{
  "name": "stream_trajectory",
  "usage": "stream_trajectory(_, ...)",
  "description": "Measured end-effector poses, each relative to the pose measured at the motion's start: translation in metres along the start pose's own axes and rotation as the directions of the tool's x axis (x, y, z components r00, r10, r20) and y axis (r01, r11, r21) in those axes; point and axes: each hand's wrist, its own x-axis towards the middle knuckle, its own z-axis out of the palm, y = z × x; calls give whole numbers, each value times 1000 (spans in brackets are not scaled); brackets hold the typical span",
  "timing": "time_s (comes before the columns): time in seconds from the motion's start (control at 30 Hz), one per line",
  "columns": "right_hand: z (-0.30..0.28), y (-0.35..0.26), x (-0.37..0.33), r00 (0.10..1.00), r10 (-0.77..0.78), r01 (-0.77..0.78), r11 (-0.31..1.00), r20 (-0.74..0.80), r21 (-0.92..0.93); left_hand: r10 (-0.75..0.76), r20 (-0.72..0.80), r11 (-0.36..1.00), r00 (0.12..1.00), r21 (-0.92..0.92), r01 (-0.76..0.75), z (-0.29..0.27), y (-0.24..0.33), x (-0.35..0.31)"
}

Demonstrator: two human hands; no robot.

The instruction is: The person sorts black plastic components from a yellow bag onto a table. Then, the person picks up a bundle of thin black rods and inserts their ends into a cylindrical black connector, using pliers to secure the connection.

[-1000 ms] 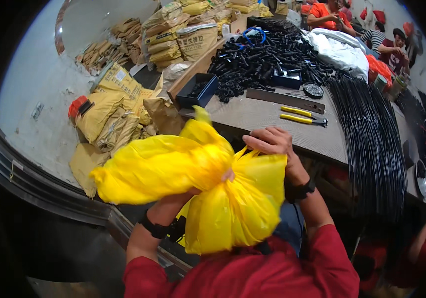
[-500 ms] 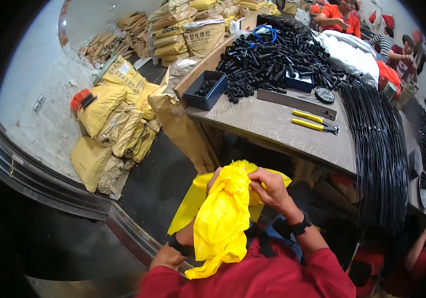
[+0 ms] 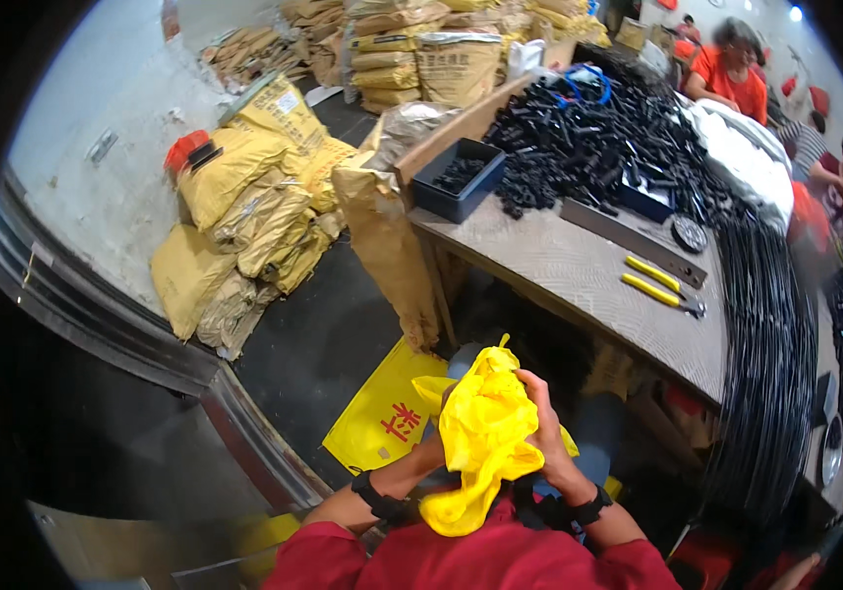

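A crumpled yellow plastic bag [image 3: 488,418] is bunched up in front of my body, its loose tail hanging toward my red shirt. My right hand [image 3: 543,421] is closed on its right side, fingers bent around the folds. On the other side my left hand [image 3: 435,444] holds the bag too, its fingers mostly hidden behind the plastic. Beyond my left forearm lies a flat yellow panel [image 3: 367,421] with a red marking, low down near the floor. I wear black bands on both wrists.
Ahead right, a workbench [image 3: 579,270] carries a heap of black parts [image 3: 588,128], a dark blue bin [image 3: 458,182], yellow-handled pliers [image 3: 662,285] and long black rods [image 3: 765,334]. Stacked yellow sacks [image 3: 244,206] stand left by the wall. Other people [image 3: 731,79] sit at the far right.
The bag is gathered into a more compact bundle, and my right hand has moved from pinching its top to gripping its side. The view has shifted, showing more of the yellow panel.
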Motion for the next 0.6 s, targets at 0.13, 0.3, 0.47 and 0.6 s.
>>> stream_trajectory(0.13, -10, 30, 3, 981, 186, -166, 945, -46, 280, 52, -21, 999, 998, -2, -52, -19, -54, 48)
stream_trajectory(0.3, -14, 56, 12, 948, 311, -265, 885, -63, 383, -50, 24, 993, 998, -105, 52, -36, -71, 59)
stream_trajectory(0.47, 7, 61, 7, 972, -108, -35, 813, -210, -581, -133, 66, 967, 989, -210, 144, -57, -84, 62)
stream_trajectory(0.6, 7, 57, 5, 930, -363, 304, 663, 62, -684, -59, -58, 965, 997, -259, 42, -54, -77, 56)
